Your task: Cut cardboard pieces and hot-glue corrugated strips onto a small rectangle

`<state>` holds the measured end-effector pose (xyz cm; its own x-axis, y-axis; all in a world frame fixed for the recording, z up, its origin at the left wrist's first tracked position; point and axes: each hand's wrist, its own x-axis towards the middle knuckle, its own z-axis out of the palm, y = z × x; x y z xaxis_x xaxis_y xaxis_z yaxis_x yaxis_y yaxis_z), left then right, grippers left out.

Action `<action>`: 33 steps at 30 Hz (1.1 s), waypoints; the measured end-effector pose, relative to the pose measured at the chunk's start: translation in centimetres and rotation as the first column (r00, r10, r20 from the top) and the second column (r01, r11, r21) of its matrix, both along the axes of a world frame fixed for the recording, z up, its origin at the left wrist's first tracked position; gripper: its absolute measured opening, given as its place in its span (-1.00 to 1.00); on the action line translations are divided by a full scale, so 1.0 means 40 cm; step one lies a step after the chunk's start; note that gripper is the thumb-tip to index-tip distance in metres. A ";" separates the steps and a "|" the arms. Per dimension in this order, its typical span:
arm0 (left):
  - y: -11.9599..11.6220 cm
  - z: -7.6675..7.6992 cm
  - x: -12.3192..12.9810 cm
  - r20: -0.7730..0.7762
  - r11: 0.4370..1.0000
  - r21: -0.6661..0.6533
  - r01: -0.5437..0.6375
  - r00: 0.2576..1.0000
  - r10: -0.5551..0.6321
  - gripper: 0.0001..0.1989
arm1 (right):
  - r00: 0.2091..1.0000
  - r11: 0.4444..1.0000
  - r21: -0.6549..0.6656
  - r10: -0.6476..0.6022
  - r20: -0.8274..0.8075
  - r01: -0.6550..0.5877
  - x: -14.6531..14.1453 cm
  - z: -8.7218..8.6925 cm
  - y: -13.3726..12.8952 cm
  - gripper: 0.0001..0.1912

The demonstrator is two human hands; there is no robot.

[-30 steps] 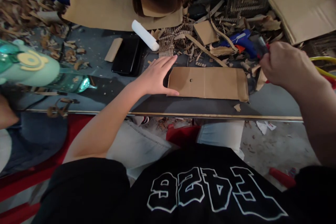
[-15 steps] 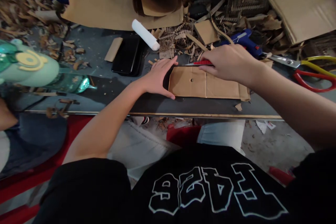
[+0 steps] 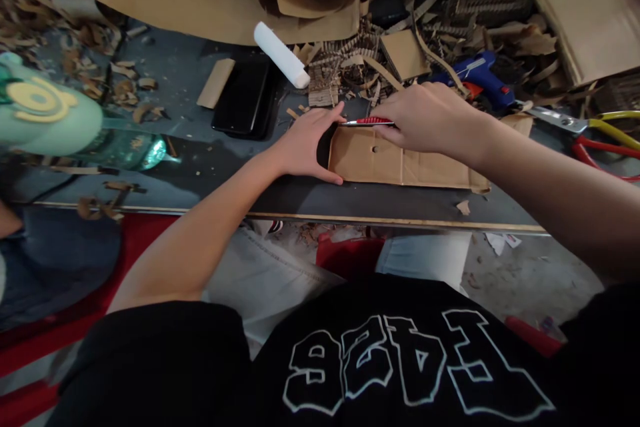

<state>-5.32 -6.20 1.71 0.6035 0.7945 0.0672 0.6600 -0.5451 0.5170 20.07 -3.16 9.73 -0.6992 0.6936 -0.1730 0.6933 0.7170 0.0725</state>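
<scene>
My right hand [image 3: 425,117] is closed around a red utility knife [image 3: 373,121]. The blade points left and lies along the far long edge of a brown cardboard piece [image 3: 435,170], which is flat on the table, has a small hole and shows a crease. At its left end is my left hand [image 3: 307,143], thumb and fingers spread wide. The thumb tip is by the near left corner and the fingers by the far left corner, close to the blade tip. My right fingers hide part of the knife's handle.
A white tube [image 3: 281,55], a black phone [image 3: 243,95] and a green bottle [image 3: 55,113] lie to the left. Behind and right are cardboard scraps, a blue glue gun [image 3: 483,77] and scissors [image 3: 560,120] with red and yellow handles. The table's front edge [image 3: 400,221] runs close by.
The view has shifted slightly, so most things appear a little further right. My right hand with the knife has slid slightly left along the cardboard's far edge; my left hand keeps its spread.
</scene>
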 end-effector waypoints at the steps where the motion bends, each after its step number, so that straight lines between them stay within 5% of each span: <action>1: -0.001 0.000 0.000 0.001 1.000 0.003 0.000 1.000 0.000 0.45 | 1.000 1.000 -0.004 0.005 -0.003 -0.005 0.002 0.000 0.001 -0.45; 18: 0.009 -0.028 -0.002 0.028 0.993 0.109 0.040 0.999 -0.043 0.44 | 0.995 0.999 -0.033 0.030 0.091 -0.028 -0.012 0.011 -0.014 -0.51; 33: -0.001 -0.008 0.017 -0.108 0.996 0.093 -0.002 0.994 0.012 0.49 | 0.979 0.992 -0.052 0.118 0.163 -0.111 -0.008 0.040 0.016 -0.54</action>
<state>-4.62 -6.26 1.38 0.6057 0.7921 0.0754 0.7133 -0.5826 0.3895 19.76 -2.54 11.33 -0.7330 0.6000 -0.3203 0.5871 0.7960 0.1473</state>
